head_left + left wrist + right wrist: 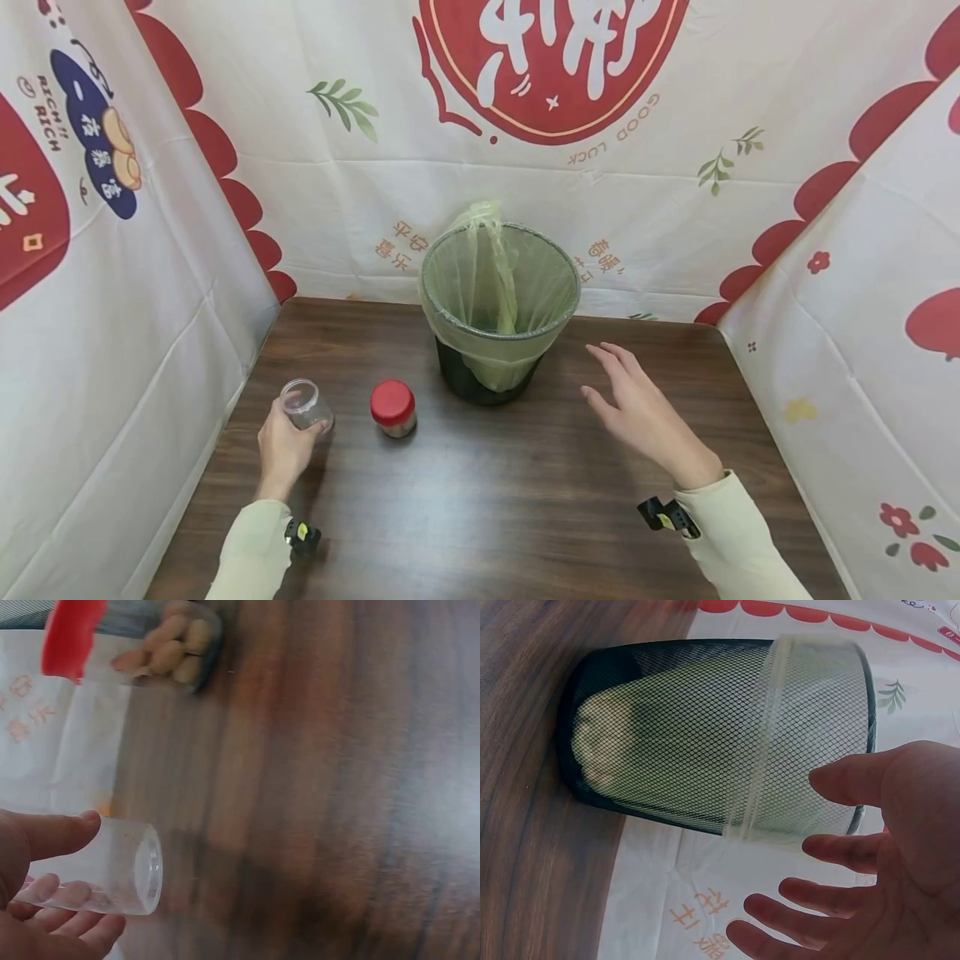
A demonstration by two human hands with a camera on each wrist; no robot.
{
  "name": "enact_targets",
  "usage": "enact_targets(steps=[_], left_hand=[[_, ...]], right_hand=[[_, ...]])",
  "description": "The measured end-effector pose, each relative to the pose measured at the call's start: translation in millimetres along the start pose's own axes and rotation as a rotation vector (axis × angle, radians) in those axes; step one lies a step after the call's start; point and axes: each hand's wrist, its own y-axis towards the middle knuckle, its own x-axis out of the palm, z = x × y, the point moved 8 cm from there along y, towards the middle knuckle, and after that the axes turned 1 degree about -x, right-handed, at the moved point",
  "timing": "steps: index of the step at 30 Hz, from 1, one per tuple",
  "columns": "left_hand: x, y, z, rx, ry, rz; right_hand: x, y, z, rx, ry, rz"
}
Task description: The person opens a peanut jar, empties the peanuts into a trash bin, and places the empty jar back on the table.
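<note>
Dark wood-grain desk [487,500] fills the space, fenced on three sides by white cloth printed with red shapes. At its left edge stands a small clear jar [305,406], cylindrical, lidless and see-through; the left hand [283,446] curls round it, thumb on one side and fingers on the other, as the left wrist view shows plainly. Just beside it to the right sits a second jar with a round red lid [392,408], its clear wall showing pale nuts inside. Farther back, at the middle of the desk, stands a black wire-mesh bin [497,312], round and tapering, lined with a thin translucent green bag [487,218] folded over the rim and knotted at the back. The right hand [637,404] hovers near the bin's right side, fingers spread and relaxed, holding nothing.
</note>
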Motion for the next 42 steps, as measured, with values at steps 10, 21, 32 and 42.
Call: enact_targets(steps=[10, 21, 32, 42], left_hand=[[7.6, -2.5, -16.5, -0.004, 0.013, 0.058], [6.9, -2.2, -19.4, -0.064, -0.025, -0.058], [-19.3, -3.2, 20.1, 0.061, -0.102, -0.059], [-40.2, -11.6, 59.8, 0.168, -0.079, 0.059]], right_hand=[[2.0, -4.2, -3.1, -0.022, 0.001, 0.005], [6.9, -6.7, -8.6, -0.052, 0.003, 0.001], [10.1, -0.7, -20.0, -0.073, 0.006, -0.051], [23.0, 19.6, -53.8, -0.153, -0.034, -0.091]])
